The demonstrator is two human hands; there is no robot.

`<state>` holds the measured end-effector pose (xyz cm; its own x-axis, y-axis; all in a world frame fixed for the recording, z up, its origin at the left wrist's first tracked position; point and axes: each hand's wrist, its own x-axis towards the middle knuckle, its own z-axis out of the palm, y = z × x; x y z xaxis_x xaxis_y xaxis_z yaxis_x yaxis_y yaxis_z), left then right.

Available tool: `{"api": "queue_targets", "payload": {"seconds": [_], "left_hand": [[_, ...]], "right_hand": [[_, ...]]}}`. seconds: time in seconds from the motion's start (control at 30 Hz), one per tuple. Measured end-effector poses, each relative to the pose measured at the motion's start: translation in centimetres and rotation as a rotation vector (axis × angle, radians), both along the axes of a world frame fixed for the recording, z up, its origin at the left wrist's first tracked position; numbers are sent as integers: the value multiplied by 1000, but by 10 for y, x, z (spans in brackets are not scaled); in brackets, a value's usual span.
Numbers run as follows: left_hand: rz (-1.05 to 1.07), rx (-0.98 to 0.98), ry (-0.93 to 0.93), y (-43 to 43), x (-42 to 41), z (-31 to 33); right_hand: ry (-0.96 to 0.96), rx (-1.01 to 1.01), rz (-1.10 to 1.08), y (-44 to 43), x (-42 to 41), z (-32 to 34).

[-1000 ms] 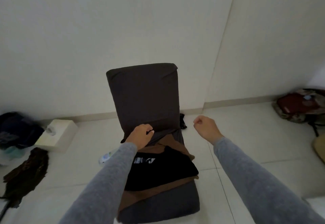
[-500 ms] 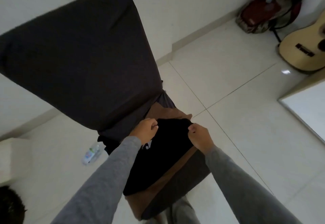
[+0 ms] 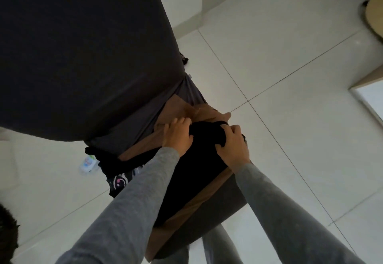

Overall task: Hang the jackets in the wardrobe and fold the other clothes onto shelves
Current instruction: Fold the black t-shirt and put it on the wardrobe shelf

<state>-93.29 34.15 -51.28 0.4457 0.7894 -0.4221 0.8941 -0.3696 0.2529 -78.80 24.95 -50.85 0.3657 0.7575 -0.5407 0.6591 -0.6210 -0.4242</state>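
**A:** Black cloth on a dark seat: what's hard to read?

**B:** The black garment (image 3: 194, 164) shows no collar or sleeves, so I can't tell its kind. The person's grey left sleeve (image 3: 134, 201) covers part of it, and a pale print at its lower-left edge is half hidden. The floor chair (image 3: 83, 56) has its backrest cut off by the top and left edges.

**A:** Where does it lie relative to the hands?

**B:** It lies on a brown garment (image 3: 180, 108) spread over the chair's seat. It runs from both hands back toward the person, and the hands sit at its far end.

**A:** And each grip?

**B:** The left hand (image 3: 178, 137) has a narrow grip, thumb and fingers pinching the bunched far edge. The right hand (image 3: 232, 147) has its fingers curled tight into the same edge, at the other corner. A plastic bottle (image 3: 88, 163) lies on the tiled floor (image 3: 290, 77) beside the chair
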Motion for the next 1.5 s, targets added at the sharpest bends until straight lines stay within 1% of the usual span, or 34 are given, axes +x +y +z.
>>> {"api": "queue_targets", "payload": {"seconds": [0.1,0.17,0.23,0.27,0.33,0.43,0.5,0.53,0.6,0.63,0.67,0.7,0.73,0.8,0.87,0.9,0.97,1.03,1.1,1.17,1.23,1.3,1.4,1.5], "left_hand": [[-33,4,10,-7,-1,3],[-23,-19,-6,-13,-5,11],[-22,-45,-58,-20,-10,19],[5,-107,-127,-23,-12,22],[78,-350,-244,-27,-18,35],[155,-754,-226,-33,-20,60],[317,-961,-258,-40,-22,80],[460,-1036,-304,-46,-24,90],[764,-1168,-481,-53,-31,111],[857,-1186,-564,-54,-37,118],[914,-1186,-626,-54,-42,129],[928,-1155,-640,-52,-47,134],[910,-1104,-671,-52,-58,159],[842,-1015,-663,-48,-65,180],[727,-876,-609,-47,-80,206],[666,-768,-588,-47,-93,223],[559,-577,-557,-42,-111,240],[499,-377,-577,-36,-132,270],[454,-222,-649,-30,-151,300],[372,-184,-716,-26,-168,331],[315,-302,-733,-25,-182,366],[275,-376,-738,-24,-192,396],[202,-345,-733,-32,-208,433],[263,-275,-766,-37,-223,463]], "right_hand": [[-63,43,34,0,-2,10],[-31,31,5,-2,-3,19],[45,19,-43,-7,-5,30],[106,4,-99,-8,-6,33],[213,-10,-226,-10,-11,47],[399,16,-453,-8,-15,68],[480,26,-508,-7,-19,88],[470,31,-469,-7,-21,95],[447,68,-438,-4,-28,118],[463,103,-471,-2,-33,128],[509,134,-527,1,-37,140],[581,131,-605,3,-41,149],[664,126,-650,5,-52,173],[757,76,-635,14,-61,192],[688,87,-492,22,-72,214],[635,113,-391,25,-86,242],[597,154,-257,30,-104,280],[592,234,-155,36,-127,319],[614,318,-78,39,-148,354],[651,400,-20,38,-169,392],[676,499,59,35,-185,428],[673,611,140,32,-198,464],[701,764,193,27,-212,515],[730,904,164,27,-217,557]]}}
